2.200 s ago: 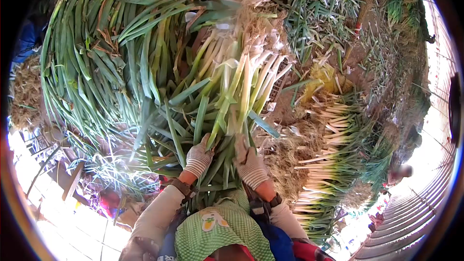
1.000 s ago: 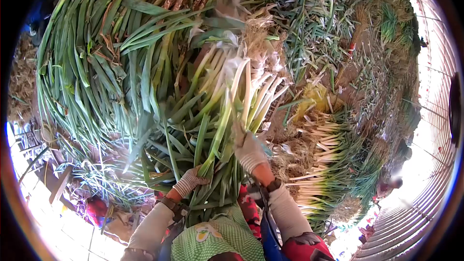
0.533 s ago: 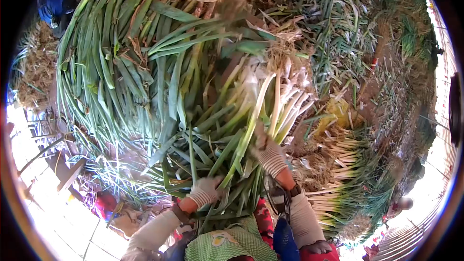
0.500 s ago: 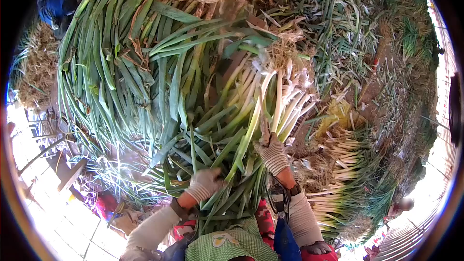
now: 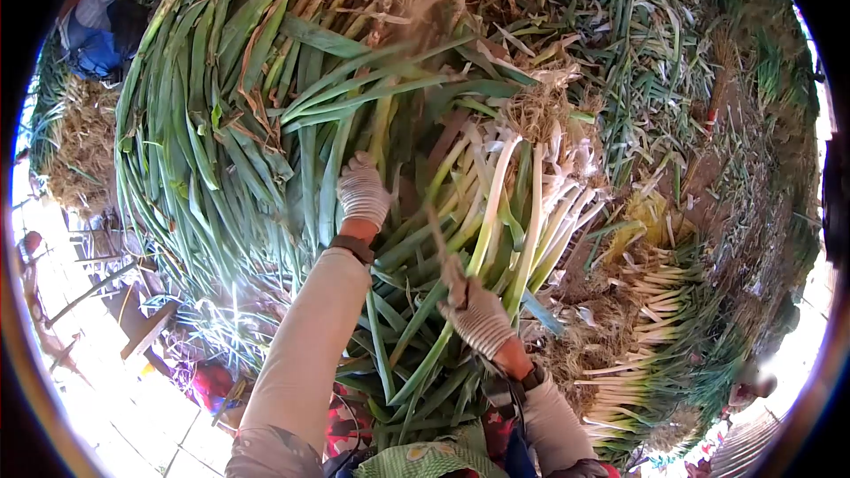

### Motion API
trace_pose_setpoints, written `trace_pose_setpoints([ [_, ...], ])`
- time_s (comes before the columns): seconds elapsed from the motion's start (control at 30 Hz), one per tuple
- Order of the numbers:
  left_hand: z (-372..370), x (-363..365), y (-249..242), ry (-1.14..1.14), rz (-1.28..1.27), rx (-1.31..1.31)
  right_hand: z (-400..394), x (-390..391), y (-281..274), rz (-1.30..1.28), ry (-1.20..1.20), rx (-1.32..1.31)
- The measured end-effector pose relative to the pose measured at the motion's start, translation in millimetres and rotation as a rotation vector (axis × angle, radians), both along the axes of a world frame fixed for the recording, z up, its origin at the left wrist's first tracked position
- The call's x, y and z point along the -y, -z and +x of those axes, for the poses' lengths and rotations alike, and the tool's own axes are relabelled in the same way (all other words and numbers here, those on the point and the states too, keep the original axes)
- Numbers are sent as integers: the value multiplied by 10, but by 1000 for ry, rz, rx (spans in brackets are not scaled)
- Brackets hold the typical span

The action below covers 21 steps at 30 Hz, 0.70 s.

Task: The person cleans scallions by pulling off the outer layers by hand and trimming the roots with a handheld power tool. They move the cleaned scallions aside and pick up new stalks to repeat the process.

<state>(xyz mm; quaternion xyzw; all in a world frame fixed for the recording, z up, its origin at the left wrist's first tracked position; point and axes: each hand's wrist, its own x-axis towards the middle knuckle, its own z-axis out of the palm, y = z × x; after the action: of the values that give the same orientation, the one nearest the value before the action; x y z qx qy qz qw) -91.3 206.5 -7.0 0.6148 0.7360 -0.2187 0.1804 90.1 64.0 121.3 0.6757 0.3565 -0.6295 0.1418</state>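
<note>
My left hand [image 5: 363, 191], in a striped knit glove, reaches into the big pile of green onions [image 5: 208, 137]. Its fingers are curled in against the stalks, and what they hold, if anything, is hidden. In my gloved right hand [image 5: 478, 312] is a narrow brown tool [image 5: 439, 243], like a knife or stick, its tip pointing up and left. Under and beside that hand lie peeled green onions [image 5: 531, 221] with white stems, their roots [image 5: 542, 106] pointing away from me. Long green leaves [image 5: 412, 358] hang over my lap.
Trimmed green onions [image 5: 651, 305] lie in a row at the right, beside dry roots [image 5: 575, 336]. Stripped leaves [image 5: 620, 44] cover the ground at the upper right. Another person [image 5: 97, 31] is at the far upper left. A green checked apron [image 5: 434, 458] covers my lap.
My left hand has moved from near my lap up and forward into the pile. My right hand has shifted left and closer to me, the tool still in it, tilted further left.
</note>
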Motion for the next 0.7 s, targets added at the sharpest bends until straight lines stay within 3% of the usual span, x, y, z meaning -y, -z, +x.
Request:
trace_pose_setpoints([
  [0.07, -116, -11, -77, -28, -109, 54, 66, 46, 42, 342, 138, -17],
  [0.13, -238, 3, -193, -111, -217, 124, 49, 2, -122, 148, 212, -201],
  [0.2, -327, 94, -244, 2, -320, 185, 8, 84, -150, 227, -178, -126],
  [0.23, -381, 152, -250, 55, -370, 218, 43, 102, -179, 279, -154, -111],
  [0.33, -556, 243, -274, -51, -278, 644, 164, 140, -339, 408, 65, -90],
  [0.37, -547, 246, -279, 23, -197, 685, 182, 142, -436, 358, -16, -108],
  [0.43, -281, -23, -874, -25, -246, 792, 208, 234, -598, 383, -90, -95],
  [0.57, 387, -719, -1917, 71, -338, 776, 533, 444, -758, 466, 269, -202],
  [0.6, 478, -634, -2125, -177, -472, 918, 583, 426, -925, 476, 371, -182],
  [0.67, 755, -317, -2246, -35, -491, 810, 806, 595, -968, 418, 313, -3],
  [0.7, 768, 27, -1843, 109, -379, 776, 892, 786, -906, 366, 432, -8],
])
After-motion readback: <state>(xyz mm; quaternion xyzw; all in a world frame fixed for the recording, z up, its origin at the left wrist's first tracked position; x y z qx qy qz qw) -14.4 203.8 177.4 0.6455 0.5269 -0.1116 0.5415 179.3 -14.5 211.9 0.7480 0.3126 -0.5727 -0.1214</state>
